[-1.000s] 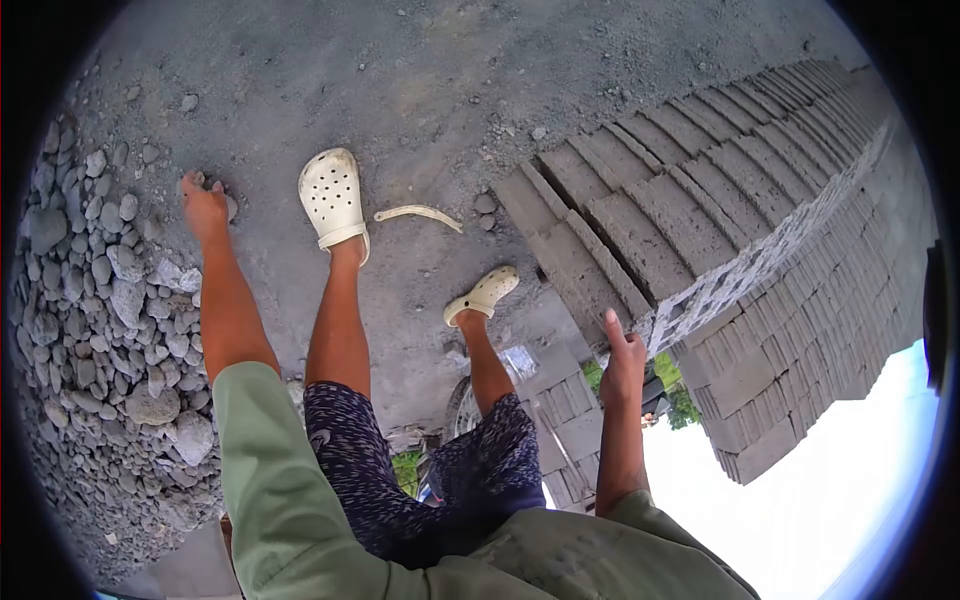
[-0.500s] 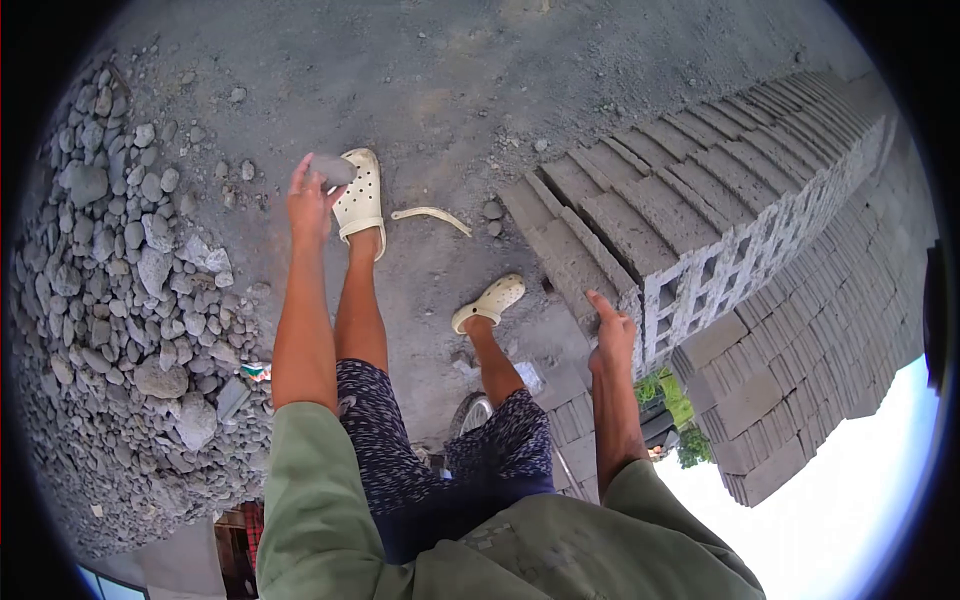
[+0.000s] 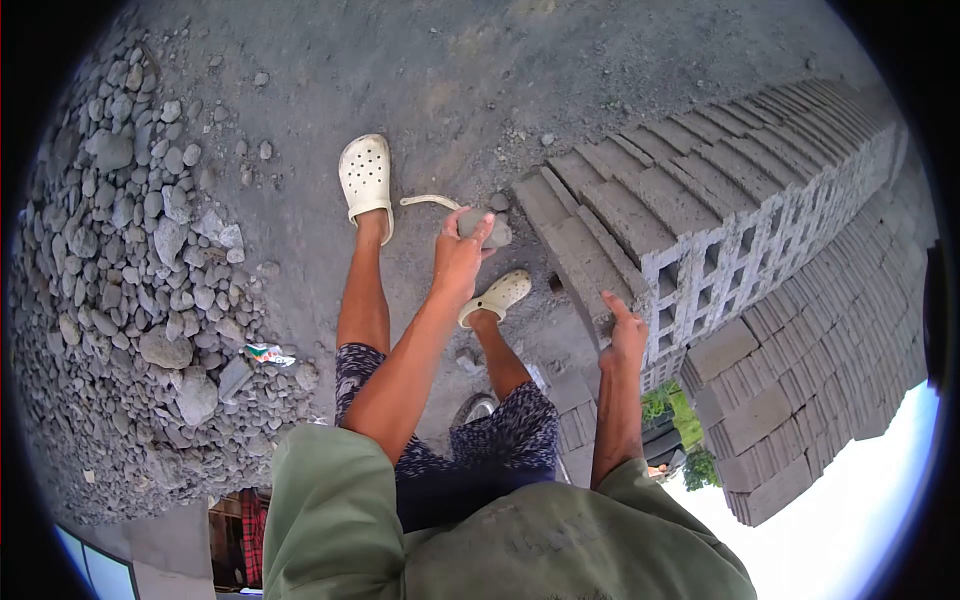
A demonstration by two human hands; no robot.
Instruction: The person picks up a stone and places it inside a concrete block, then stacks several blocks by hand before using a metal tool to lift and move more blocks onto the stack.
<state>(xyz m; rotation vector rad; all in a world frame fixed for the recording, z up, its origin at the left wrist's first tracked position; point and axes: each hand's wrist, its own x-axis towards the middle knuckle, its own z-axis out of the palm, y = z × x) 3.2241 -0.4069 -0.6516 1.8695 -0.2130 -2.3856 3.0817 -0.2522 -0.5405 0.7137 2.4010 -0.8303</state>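
My left hand (image 3: 462, 255) is closed around a grey stone (image 3: 488, 229), held above the ground between my feet and beside the stack. At the near end of a row of hollow concrete blocks (image 3: 690, 195), my right hand (image 3: 627, 328) grips the end of the outermost concrete block (image 3: 575, 245). Its index finger lies extended on the block's face, and the other fingers are partly hidden. The blocks lean against one another in a long row, their square holes showing along the side.
Loose stones (image 3: 165, 350) form a pile on the left, with a crumpled wrapper (image 3: 268, 354) on it. A pale curved strap (image 3: 428, 200) lies on the dirt near my cream clogs (image 3: 366, 180). More stacked blocks (image 3: 810, 370) stand on the right.
My left hand has swung right with the stone, from over the left clog to near the block row. My right hand stays on the end block.
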